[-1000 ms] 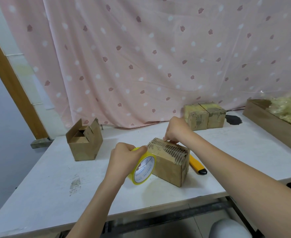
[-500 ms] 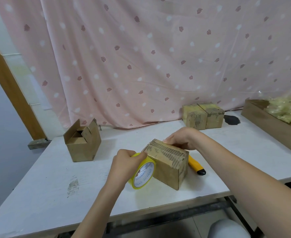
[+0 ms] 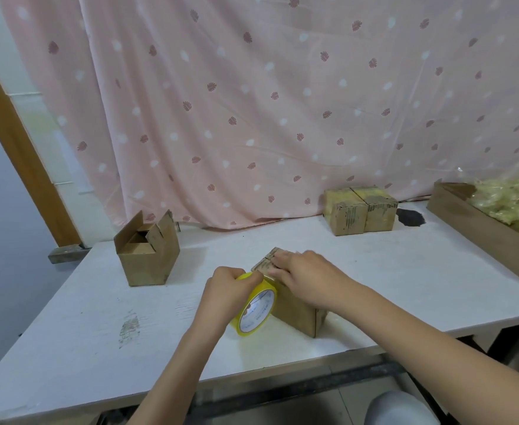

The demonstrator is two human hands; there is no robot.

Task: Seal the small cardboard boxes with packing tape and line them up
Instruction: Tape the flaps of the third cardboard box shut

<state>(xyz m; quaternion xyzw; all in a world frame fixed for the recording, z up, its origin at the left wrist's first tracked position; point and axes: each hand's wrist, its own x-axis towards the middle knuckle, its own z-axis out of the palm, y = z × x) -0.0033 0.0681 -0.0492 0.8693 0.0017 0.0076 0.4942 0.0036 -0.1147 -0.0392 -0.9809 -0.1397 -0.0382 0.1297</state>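
At lower centre, the left hand (image 3: 226,291) grips the tape roll (image 3: 255,307) just left of the box (image 3: 295,311) — right hand (image 3: 304,279) pressing flat on top — its seam running up-frame, away from the roll.

A yellow tape roll (image 3: 256,305) with a white core label meets brown cardboard boxes (image 3: 295,308) on a scuffed white desk (image 3: 99,317), before a pink curtain (image 3: 267,102) patterned with white dots and dark red leaves.

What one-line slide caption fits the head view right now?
Left hand grips the tape roll against the box while the right hand presses its top flaps.
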